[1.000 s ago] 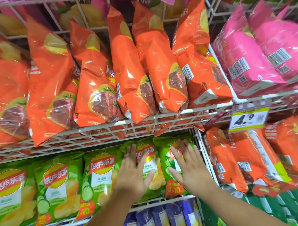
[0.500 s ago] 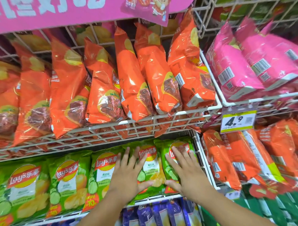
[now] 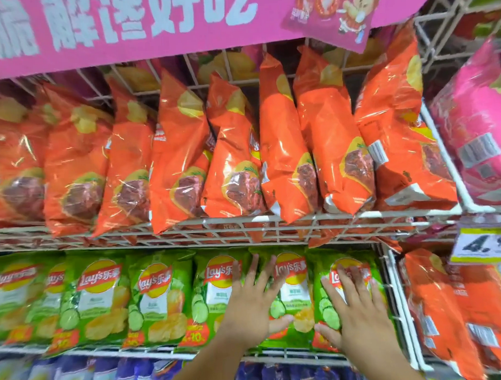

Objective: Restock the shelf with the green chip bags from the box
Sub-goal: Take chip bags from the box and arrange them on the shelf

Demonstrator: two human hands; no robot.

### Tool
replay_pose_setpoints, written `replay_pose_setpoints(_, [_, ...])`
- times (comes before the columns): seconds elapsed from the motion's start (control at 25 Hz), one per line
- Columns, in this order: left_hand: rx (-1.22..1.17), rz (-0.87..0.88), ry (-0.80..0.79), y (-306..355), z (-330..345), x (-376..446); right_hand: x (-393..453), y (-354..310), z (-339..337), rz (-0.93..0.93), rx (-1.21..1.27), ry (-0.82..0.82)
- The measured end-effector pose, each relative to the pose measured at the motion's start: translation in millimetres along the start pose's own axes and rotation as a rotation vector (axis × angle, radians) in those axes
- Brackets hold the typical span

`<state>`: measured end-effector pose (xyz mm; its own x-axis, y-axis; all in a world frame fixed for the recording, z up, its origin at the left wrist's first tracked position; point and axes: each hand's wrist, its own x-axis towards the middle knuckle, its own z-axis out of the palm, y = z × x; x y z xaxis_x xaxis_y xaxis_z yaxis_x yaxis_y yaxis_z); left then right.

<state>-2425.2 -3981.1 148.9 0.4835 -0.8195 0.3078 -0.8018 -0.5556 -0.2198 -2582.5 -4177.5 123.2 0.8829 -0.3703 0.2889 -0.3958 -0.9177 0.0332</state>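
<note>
We read "Lay's" with Chinese characters on the red-and-yellow logo of the green chip bags (image 3: 100,302), and "+10" near their bottom edge. The yellow price tag (image 3: 487,245) shows "4.9", and the pink banner (image 3: 150,24) carries large white Chinese characters.

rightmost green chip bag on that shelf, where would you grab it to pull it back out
Probably by its top seam, coming from the front. The rightmost green chip bag stands upright facing out, wedged between its neighbour and the wire divider, so its sides are blocked. The right hand lies flat on its face.
</note>
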Motion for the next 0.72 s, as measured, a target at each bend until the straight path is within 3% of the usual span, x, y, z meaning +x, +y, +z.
replay_pose_setpoints(0.2, [-0.183,-0.123,0.171,-12,-21,-52,-4,-32,-21,-0.026,0.027,0.061])
replay_pose_setpoints(0.28, [-0.22,-0.204,0.221,-41,-24,-91,-4,-65,-39,-0.154,0.161,0.111])
replay_pose_setpoints(0.36, [-0.181,-0.26,0.261,-93,-23,-135,-3,-106,-45,-0.333,0.309,0.054])
replay_pose_setpoints(0.52, [-0.054,-0.218,0.035,-189,-29,-168,14,-201,-33,-0.483,0.223,0.063])
replay_pose_setpoints(0.6, [-0.007,-0.139,-0.062,-208,-28,-152,28,-233,-21,-0.431,0.144,0.043])
replay_pose_setpoints(0.72, [0.033,-0.061,-0.066,-220,-13,-129,40,-247,-11,-0.3,0.083,-0.107])
